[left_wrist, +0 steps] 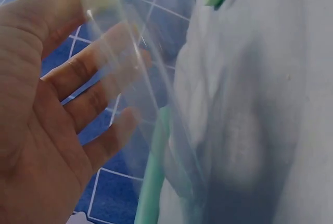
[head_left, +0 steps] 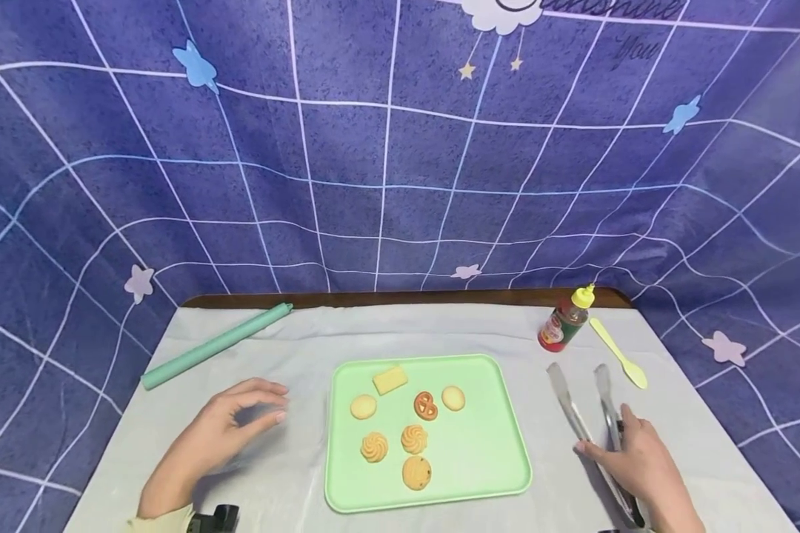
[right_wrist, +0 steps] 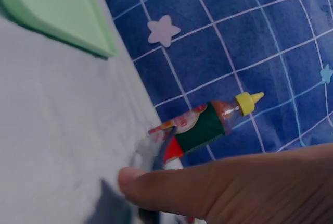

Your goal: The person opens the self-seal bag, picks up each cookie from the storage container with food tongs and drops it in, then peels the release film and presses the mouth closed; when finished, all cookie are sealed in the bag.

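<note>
From the head camera, pinching metal tongs (head_left: 575, 416) across both arms with the right hand (head_left: 647, 459), thumb on the near arm and fingers on the other; pointing the parted tips ahead of that grip, toward the sauce bottle (head_left: 563, 326) and, further right, the yellow spoon (head_left: 620, 355); placing the green tray (head_left: 473, 466) with its assorted biscuits (head_left: 426, 406) left of the grip; seemingly just taking up the tongs as the step in hand; probably calling next for an even squeeze and a lift clear of the tray rim; showing slim, silvery arms with flattened ends and a dark part near the fingers; curving the left hand (head_left: 223, 429) beyond the tray, thumb apart from fingers; from the left wrist, apparently gripping a clear plastic thing (left_wrist: 148, 81), seeing fingers through it, but not making out its full shape; showing the green rod (left_wrist: 151, 182) partly behind it; from the right wrist, laying the thumb against the blurred tongs; hiding the other fingers, so not telling their hold here; showing the sauce bottle just past the thumb tip
</note>
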Demonstrator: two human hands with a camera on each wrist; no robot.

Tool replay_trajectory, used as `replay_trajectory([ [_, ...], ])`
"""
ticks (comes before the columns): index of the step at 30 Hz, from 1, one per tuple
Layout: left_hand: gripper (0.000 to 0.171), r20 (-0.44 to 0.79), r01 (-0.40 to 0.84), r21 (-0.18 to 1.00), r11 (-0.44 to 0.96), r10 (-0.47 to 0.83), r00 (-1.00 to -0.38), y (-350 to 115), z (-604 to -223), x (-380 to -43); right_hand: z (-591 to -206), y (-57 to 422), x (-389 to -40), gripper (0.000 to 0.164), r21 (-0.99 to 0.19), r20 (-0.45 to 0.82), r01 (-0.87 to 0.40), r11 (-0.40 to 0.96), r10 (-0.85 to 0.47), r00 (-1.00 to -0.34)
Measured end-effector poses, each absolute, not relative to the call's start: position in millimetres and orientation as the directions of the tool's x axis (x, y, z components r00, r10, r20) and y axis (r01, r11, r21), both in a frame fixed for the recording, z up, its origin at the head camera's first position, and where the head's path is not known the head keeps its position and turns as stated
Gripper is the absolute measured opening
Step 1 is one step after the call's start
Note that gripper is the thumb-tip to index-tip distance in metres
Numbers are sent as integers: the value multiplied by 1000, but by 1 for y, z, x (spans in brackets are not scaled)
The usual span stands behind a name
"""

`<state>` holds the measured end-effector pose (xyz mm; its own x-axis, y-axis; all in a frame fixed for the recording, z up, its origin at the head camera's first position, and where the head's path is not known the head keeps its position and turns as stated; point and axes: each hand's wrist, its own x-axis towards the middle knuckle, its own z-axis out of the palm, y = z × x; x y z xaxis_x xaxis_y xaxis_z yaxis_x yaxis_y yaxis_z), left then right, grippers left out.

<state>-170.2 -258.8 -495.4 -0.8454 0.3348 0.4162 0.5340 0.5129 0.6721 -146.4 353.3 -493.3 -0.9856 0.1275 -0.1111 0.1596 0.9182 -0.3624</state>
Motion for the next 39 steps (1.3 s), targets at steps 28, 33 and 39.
replay_trajectory([
  [28,18,343,507,644,573,375,-861,-245,-510,-174,-468,327,-216,75,-666,-60,-318,675,-472,-879],
  [33,18,358,511,636,578,365,-859,-246,-510,-173,-461,322,-213,65,-629,-16,-397,669,-521,-854],
  [39,19,347,508,627,590,373,-861,-246,-508,-174,-456,312,-211,55,-630,12,-408,661,-517,-856],
])
